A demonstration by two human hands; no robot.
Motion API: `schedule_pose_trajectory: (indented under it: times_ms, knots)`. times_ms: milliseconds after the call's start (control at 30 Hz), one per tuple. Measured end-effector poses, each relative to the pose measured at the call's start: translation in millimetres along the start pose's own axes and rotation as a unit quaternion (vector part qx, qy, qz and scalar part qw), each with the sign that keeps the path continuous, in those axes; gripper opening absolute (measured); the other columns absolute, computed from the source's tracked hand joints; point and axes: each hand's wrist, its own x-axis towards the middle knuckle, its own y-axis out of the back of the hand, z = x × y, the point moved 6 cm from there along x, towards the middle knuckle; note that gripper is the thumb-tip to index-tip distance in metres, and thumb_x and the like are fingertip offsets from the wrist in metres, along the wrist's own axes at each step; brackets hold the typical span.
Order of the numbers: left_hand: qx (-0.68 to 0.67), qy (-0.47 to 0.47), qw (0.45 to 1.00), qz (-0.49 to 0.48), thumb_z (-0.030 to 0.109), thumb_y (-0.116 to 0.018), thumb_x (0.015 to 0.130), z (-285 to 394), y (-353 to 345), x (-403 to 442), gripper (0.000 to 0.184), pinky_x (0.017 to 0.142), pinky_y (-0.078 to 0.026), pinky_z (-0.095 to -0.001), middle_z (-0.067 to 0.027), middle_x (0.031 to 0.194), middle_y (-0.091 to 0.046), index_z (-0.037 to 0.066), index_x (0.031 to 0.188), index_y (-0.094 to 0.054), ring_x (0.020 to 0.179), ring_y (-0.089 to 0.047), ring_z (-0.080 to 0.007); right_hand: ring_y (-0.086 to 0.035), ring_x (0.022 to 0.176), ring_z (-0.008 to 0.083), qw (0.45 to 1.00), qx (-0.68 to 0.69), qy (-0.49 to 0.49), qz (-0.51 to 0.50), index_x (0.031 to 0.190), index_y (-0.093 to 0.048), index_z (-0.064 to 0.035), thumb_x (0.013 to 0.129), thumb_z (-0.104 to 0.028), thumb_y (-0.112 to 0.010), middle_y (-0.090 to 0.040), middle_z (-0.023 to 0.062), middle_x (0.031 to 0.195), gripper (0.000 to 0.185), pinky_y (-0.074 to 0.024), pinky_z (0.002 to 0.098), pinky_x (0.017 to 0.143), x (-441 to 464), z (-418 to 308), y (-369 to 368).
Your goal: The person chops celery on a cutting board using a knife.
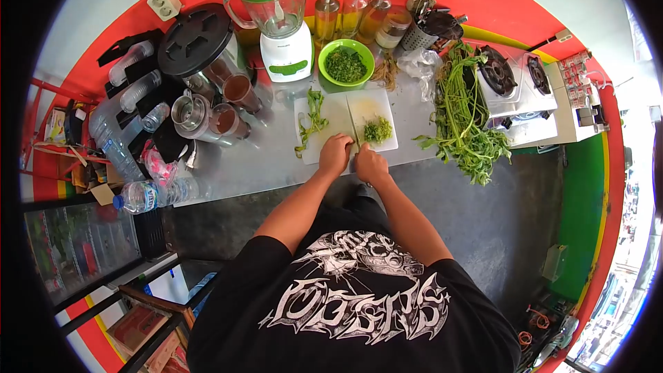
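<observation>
A white cutting board [333, 106] lies on the metal table. My right hand [371, 165] is closed round the handle of a knife [352, 119], whose thin blade points away from me across the board. Close beside it, my left hand [336, 155] has its fingers bent together at the board's near edge; what they hold, if anything, is too small to make out. Chopped greens [377, 129] lie right of the blade, and leafy stalks [314, 121] lie on the board's left part. Behind the board stands a green bowl [368, 61] of chopped leaves [344, 65].
A blender [286, 52] and pump bottles [327, 16] stand at the back. Long leafy stems [459, 110] hang over the table's right edge beside a stove [528, 100]. Cups [241, 92], a steel container [190, 112] and a water bottle [148, 195] are on the left.
</observation>
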Motion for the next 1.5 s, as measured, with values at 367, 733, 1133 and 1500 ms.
schedule_pose_trajectory:
  times_ms: [367,733,1133,1500]
  knots:
    - [0.083,0.025,0.995,0.051,0.005,-0.065,0.087,13.7,-1.3,-12.1,0.017,0.085,-0.055,-0.0440,-0.0073,0.102,-0.070,0.009,0.101,-0.074,0.099,-0.065,-0.0328,-0.070,0.104,0.0488,0.999,0.009,0.035,-0.023,0.118,-0.046,0.0027,0.095,-0.018,-0.057,-0.071,0.0300,0.108,0.033,-0.0566,0.0526,0.090,-3.8,5.4,-6.4]
    - [0.115,0.085,0.989,0.043,0.012,-0.066,0.089,16.3,-1.3,-13.1,0.012,0.082,-0.055,-0.0447,-0.0079,0.100,-0.071,0.012,0.098,-0.075,0.096,-0.067,-0.0332,-0.068,0.112,0.0468,0.996,0.039,0.048,-0.064,0.120,-0.046,0.0037,0.093,-0.015,-0.061,-0.068,0.0313,0.118,0.036,-0.0549,0.0525,0.095,-2.3,0.5,-1.9]
    - [0.113,0.084,0.989,0.045,0.014,-0.061,0.092,18.2,-3.1,-18.2,0.009,0.079,-0.053,-0.0482,-0.0119,0.096,-0.065,0.009,0.091,-0.070,0.095,-0.065,-0.0364,-0.066,0.111,0.0508,0.995,0.067,0.037,-0.062,0.117,-0.049,0.0038,0.098,-0.023,-0.053,-0.068,0.0338,0.114,0.033,-0.0519,0.0560,0.097,-2.0,1.5,-2.0]
    - [0.050,0.024,0.995,0.088,0.008,-0.061,0.087,9.9,-4.2,-23.3,0.014,0.084,-0.052,-0.0474,-0.0142,0.094,-0.068,0.005,0.092,-0.073,0.094,-0.064,-0.0381,-0.065,0.114,0.0496,0.994,0.062,0.042,-0.081,0.123,-0.050,0.0033,0.101,-0.032,-0.052,-0.067,0.0327,0.118,0.041,-0.0507,0.0562,0.098,2.5,4.9,-10.6]
